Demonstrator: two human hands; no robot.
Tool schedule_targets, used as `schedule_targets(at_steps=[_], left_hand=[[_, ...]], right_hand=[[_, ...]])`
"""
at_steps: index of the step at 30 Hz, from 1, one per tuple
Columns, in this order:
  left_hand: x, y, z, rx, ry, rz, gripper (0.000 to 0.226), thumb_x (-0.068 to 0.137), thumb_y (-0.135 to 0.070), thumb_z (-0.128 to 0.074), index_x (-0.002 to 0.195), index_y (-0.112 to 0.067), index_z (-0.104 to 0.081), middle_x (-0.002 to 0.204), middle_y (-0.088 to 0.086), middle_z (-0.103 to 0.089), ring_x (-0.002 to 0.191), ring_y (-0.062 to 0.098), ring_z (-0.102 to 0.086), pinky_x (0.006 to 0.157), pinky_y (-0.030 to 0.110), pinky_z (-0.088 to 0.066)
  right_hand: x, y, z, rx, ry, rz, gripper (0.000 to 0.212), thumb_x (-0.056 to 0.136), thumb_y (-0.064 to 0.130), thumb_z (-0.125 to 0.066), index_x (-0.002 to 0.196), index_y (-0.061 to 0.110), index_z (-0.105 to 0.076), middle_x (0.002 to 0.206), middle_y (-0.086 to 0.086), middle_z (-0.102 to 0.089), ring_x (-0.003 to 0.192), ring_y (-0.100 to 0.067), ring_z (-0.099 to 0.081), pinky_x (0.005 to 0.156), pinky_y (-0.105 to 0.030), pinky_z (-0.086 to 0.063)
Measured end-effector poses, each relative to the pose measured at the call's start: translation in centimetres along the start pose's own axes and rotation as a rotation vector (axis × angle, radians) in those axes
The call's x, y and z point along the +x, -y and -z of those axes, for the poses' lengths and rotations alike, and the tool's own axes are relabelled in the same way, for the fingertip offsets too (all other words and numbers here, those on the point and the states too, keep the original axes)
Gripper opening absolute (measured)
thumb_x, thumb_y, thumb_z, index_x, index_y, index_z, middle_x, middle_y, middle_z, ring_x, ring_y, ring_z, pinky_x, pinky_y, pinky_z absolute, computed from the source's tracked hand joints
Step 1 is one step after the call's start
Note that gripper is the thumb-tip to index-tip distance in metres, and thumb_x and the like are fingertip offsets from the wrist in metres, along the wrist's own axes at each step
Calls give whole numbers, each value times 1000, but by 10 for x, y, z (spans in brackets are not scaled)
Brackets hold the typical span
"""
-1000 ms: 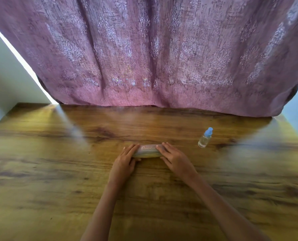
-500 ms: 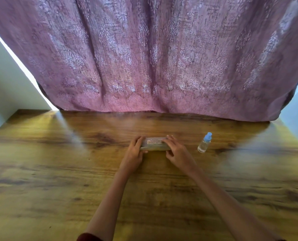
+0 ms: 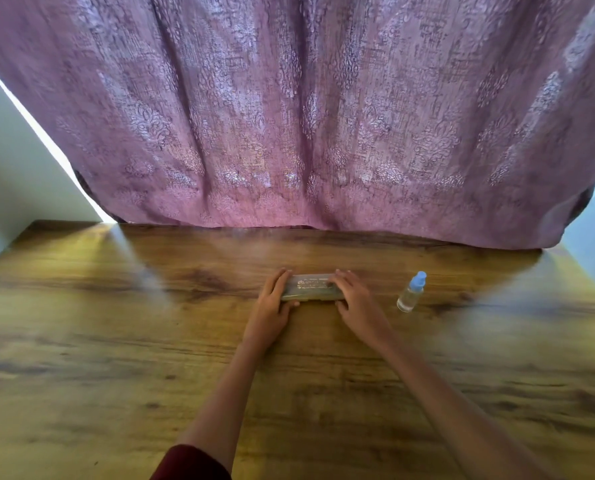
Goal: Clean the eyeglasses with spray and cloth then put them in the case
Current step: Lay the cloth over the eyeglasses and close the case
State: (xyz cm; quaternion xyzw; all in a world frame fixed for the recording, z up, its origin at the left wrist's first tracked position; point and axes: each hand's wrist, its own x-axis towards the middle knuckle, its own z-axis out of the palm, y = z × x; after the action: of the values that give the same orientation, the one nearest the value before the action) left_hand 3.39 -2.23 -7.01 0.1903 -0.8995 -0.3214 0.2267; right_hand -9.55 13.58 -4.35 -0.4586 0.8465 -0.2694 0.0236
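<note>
A long, flat, translucent eyeglass case with printed lettering on its lid lies shut on the wooden table. My left hand grips its left end, thumb at the front edge. My right hand rests on its right end, fingers over the lid. A small clear spray bottle with a blue cap stands upright to the right of my right hand, apart from it. No eyeglasses or cloth can be seen; what is in the case is too blurred to tell.
A purple patterned curtain hangs along the table's far edge. Pale walls stand at the left and right sides. The table surface runs wide to both sides of my hands and toward me.
The case has moved away from me toward the curtain with both hands on it. My arms are stretched further out. The bottle has stayed put.
</note>
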Motion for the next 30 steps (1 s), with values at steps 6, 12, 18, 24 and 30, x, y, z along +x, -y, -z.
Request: schedule_targets(at_steps=[6,12,18,24,30], left_hand=[[-1,1,-1,-23,-26,5,79,82,-14,-70,147,-11,-26,151,4,-32,134,13,-33,111,27,-30],[-2,2,-2,-29,-34,8,70,86,-11,-65,145,-9,-30,148,4,-38,133,18,-40,109,31,-36],[-2,1,-2,-20,-33,38,65,87,-12,-64,143,-6,-33,145,7,-40,129,21,-43,106,30,-38],[-2,1,-2,-19,-34,47,63,86,-12,-65,141,-6,-36,143,8,-43,128,21,-45,106,31,-38],[-2,3,-3,-15,-28,70,63,85,-13,-66,141,-8,-36,143,6,-43,127,21,-46,105,32,-39]], right_hand=[[0,4,20,-138,-92,72,52,85,3,-62,135,9,-49,142,-10,-47,135,-23,-39,110,-29,-25],[3,2,63,-279,-469,-20,37,72,4,-76,108,4,-65,100,-9,-67,99,-28,-59,91,-31,-38],[-7,-22,80,-175,-552,-190,44,75,15,-77,115,7,-62,103,-10,-66,104,-30,-54,90,-38,-36],[-18,-39,67,156,-521,-369,57,77,17,-76,127,6,-50,110,-12,-61,103,-27,-54,85,-32,-41],[-34,-45,48,296,-492,-546,54,76,17,-78,121,3,-50,105,-12,-60,98,-28,-57,81,-37,-47]])
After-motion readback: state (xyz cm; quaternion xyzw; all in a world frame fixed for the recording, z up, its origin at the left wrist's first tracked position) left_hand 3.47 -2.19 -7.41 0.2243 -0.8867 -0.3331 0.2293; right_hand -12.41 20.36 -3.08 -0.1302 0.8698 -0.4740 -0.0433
